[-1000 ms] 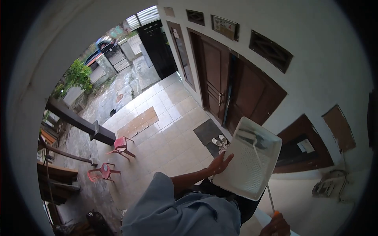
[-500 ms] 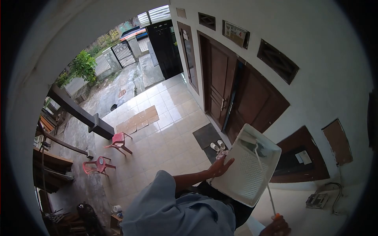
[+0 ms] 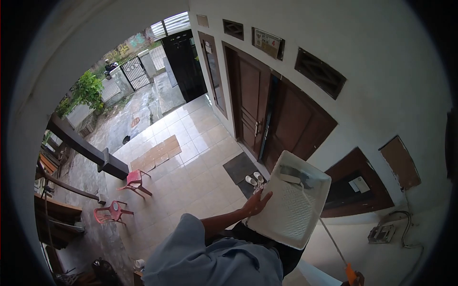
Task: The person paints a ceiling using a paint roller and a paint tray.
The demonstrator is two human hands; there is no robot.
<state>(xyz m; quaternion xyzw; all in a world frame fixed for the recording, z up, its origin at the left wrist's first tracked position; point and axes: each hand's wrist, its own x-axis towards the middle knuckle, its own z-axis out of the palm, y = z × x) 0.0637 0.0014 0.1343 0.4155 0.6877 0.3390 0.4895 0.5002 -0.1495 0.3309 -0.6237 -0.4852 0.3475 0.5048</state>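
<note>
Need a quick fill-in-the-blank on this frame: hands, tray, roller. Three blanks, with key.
1. The left hand holds the white paint ____ by its edge.
2. The paint roller lies in the tray's ____ end, nearest the doors.
3. The roller's handle near the right hand is ____ in colour.

Missing words: tray; deep; orange

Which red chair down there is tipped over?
The red chair nearer the bottom left, close to the wooden planks, lies on its side with its round-holed seat facing up at the camera. The other red chair, farther up beside the dark beam, stands on its legs.
</note>
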